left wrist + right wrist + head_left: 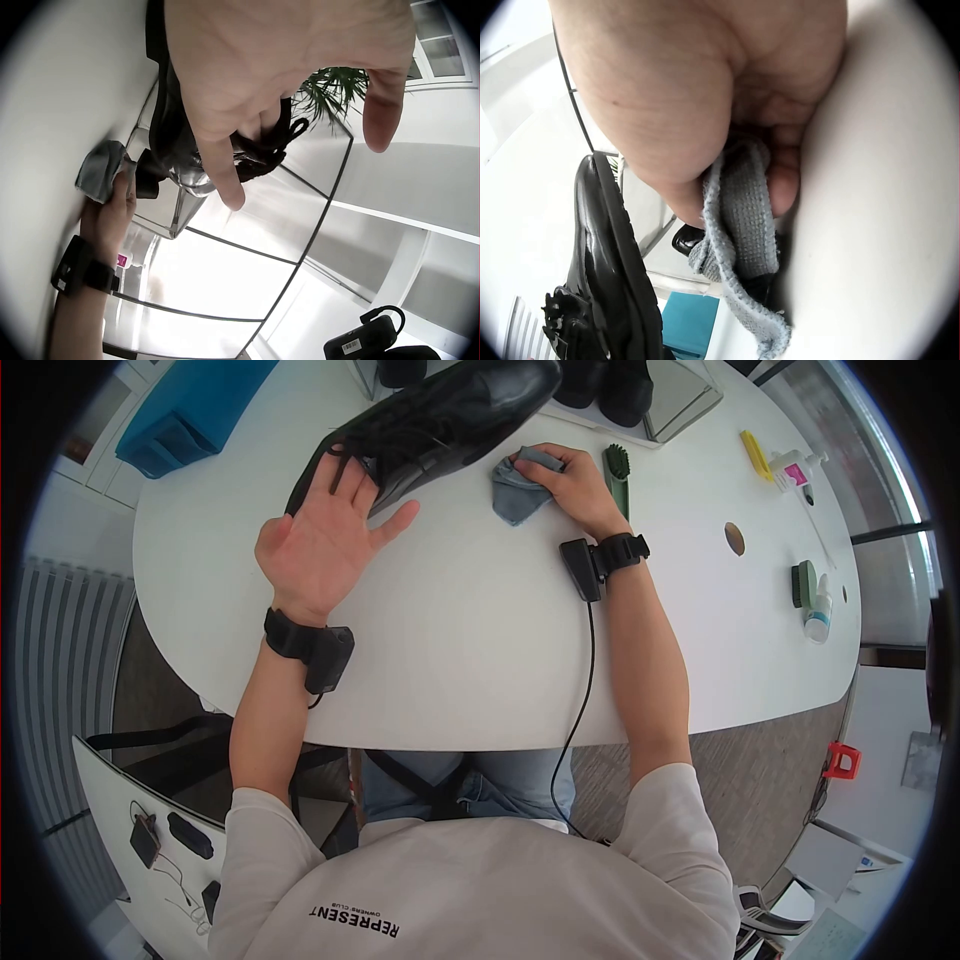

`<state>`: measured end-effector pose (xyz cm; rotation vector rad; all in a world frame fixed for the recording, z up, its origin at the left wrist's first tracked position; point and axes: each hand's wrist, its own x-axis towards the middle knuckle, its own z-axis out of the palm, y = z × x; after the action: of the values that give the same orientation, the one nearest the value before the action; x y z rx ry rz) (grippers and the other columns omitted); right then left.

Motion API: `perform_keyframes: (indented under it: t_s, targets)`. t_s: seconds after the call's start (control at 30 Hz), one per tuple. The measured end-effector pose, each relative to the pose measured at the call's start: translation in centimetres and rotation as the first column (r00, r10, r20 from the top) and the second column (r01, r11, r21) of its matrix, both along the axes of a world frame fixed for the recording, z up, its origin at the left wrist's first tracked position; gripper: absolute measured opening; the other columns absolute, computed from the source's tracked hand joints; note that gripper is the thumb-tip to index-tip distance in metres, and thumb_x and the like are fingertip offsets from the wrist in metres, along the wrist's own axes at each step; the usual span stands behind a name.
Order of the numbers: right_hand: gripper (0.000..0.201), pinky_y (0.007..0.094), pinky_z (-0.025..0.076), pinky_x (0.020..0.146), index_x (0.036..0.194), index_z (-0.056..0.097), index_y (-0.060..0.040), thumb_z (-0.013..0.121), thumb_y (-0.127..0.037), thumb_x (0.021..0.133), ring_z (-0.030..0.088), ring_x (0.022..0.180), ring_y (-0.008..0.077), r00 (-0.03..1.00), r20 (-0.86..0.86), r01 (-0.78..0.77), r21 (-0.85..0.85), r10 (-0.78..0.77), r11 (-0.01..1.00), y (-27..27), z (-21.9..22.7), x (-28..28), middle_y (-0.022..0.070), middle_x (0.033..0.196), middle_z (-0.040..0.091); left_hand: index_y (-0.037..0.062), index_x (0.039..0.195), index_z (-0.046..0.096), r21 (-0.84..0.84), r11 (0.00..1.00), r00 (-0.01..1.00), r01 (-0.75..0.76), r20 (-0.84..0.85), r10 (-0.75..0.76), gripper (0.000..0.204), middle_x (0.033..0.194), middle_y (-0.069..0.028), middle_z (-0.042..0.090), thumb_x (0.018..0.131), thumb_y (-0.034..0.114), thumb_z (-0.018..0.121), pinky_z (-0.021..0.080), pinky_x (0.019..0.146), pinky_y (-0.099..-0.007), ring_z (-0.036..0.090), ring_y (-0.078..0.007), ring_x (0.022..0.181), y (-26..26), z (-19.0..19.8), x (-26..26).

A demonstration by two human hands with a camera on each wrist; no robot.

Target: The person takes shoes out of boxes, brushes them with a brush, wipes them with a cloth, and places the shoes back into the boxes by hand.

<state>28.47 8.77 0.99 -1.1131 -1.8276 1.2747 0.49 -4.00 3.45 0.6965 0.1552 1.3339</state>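
Note:
A glossy black lace-up dress shoe (440,430) slants across the far left of the table in the head view, its toe toward the upper right. My left hand (322,545), palm up, holds it with the middle fingers inside the shoe's opening; their tips are hidden. The thumb and little finger stay outside, the little finger (221,172) extended in the left wrist view. Farther right, my right hand (578,490) grips a grey-blue cloth (522,490) close over the white tabletop. The cloth (742,217) hangs folded from between thumb and fingers in the right wrist view.
Beside the right hand lies a green brush (617,475). A mirrored-side tray (685,405) with black shoes (622,392) stands behind. A teal case (190,420) sits at far left. At right are a yellow tool (756,455), another green brush (803,584) and a bottle (819,615).

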Motion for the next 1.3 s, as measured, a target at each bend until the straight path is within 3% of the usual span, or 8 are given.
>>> perform_keyframes:
  t_s: [0.2,0.47,0.6,0.77,0.9,1.13,1.23,1.3]
  targets:
    - [0.023,0.0225,0.045,0.079,0.101,0.069,0.0001,0.063,-0.018,0.088,0.060,0.084,0.0098,1.000,-0.011,-0.002,-0.002,0.002,1.000,0.0,0.0,0.0,0.0036,0.091,0.069,0.0082,0.146,0.016,0.053,0.998,0.981,0.033,0.187,-0.042,0.097,0.151,-0.0117,0.024,0.071,0.038,0.069,0.017,0.114,-0.0571,0.019,-0.0229,0.142,0.6,-0.5,-1.6]
    - [0.023,0.0226,0.045,0.080,0.101,0.069,-0.0003,0.063,-0.018,0.087,0.060,0.084,0.0095,1.000,-0.012,0.000,-0.025,0.000,1.000,-0.3,0.2,0.0,0.0033,0.091,0.069,0.0020,0.142,0.024,-0.012,1.000,0.945,-0.025,0.326,0.027,0.081,0.141,-0.0115,0.039,0.079,0.040,0.060,0.023,0.114,-0.0506,0.037,-0.0230,0.131,0.8,0.3,-3.5]
    - [0.023,0.0229,0.046,0.080,0.101,0.069,-0.0003,0.064,-0.018,0.087,0.061,0.084,0.0100,1.000,-0.019,0.000,-0.025,0.000,1.000,-0.1,0.2,0.0,0.0037,0.091,0.069,0.0032,0.142,0.027,0.021,0.999,0.944,0.050,0.327,-0.054,0.079,0.140,-0.0118,0.041,0.080,0.040,0.060,0.026,0.113,-0.0474,0.039,-0.0241,0.130,0.9,-0.4,-4.0]
    - [0.024,0.0231,0.046,0.081,0.101,0.069,-0.0003,0.063,-0.019,0.088,0.061,0.085,0.0104,1.000,-0.005,0.002,-0.006,-0.002,1.000,0.0,-0.1,0.1,0.0040,0.092,0.069,0.0030,0.139,0.035,-0.014,0.992,0.940,0.129,0.322,-0.118,0.074,0.136,-0.0132,0.047,0.080,0.037,0.064,0.044,0.098,-0.0401,0.046,-0.0280,0.124,0.8,-1.1,-3.3]
    - [0.024,0.0232,0.046,0.082,0.102,0.069,-0.0003,0.063,-0.019,0.088,0.061,0.086,0.0104,1.000,0.006,0.009,-0.016,-0.009,1.000,-0.2,0.4,0.1,0.0041,0.093,0.069,0.0027,0.139,0.036,0.031,0.983,0.915,0.184,0.359,-0.182,0.073,0.137,-0.0128,0.047,0.080,0.036,0.064,0.047,0.094,-0.0398,0.050,-0.0283,0.120,1.1,-2.5,-3.9]
    - [0.024,0.0227,0.046,0.081,0.100,0.069,0.0011,0.064,-0.019,0.088,0.061,0.084,0.0094,1.000,-0.019,0.014,0.001,-0.014,1.000,0.2,-0.2,0.2,0.0040,0.089,0.069,-0.0001,0.139,0.033,0.024,0.977,0.897,0.214,0.391,-0.206,0.073,0.133,-0.0126,0.052,0.082,0.028,0.070,0.051,0.082,-0.0270,0.057,-0.0236,0.110,0.7,-1.6,-4.0]
    - [0.031,0.0256,0.045,0.087,0.112,0.064,0.0008,0.062,-0.019,0.089,0.059,0.095,0.0131,0.999,0.008,-0.040,-0.052,0.040,0.998,0.2,0.1,0.3,0.0070,0.104,0.066,-0.0013,0.138,0.033,0.026,0.975,0.922,0.219,0.321,-0.216,0.077,0.132,-0.0114,0.052,0.080,0.030,0.074,0.050,0.081,-0.0247,0.058,-0.0188,0.108,0.9,-2.8,-3.9]
    - [0.029,0.0274,0.047,0.081,0.099,0.068,0.0021,0.066,-0.023,0.084,0.061,0.083,0.0142,0.995,-0.048,0.096,0.189,-0.088,0.977,-0.5,-0.3,0.3,0.0070,0.087,0.069,-0.0017,0.138,0.033,0.050,0.981,0.948,0.188,0.253,-0.195,0.080,0.132,-0.0107,0.052,0.079,0.033,0.075,0.050,0.080,-0.0237,0.059,-0.0162,0.107,1.1,-3.4,-3.9]
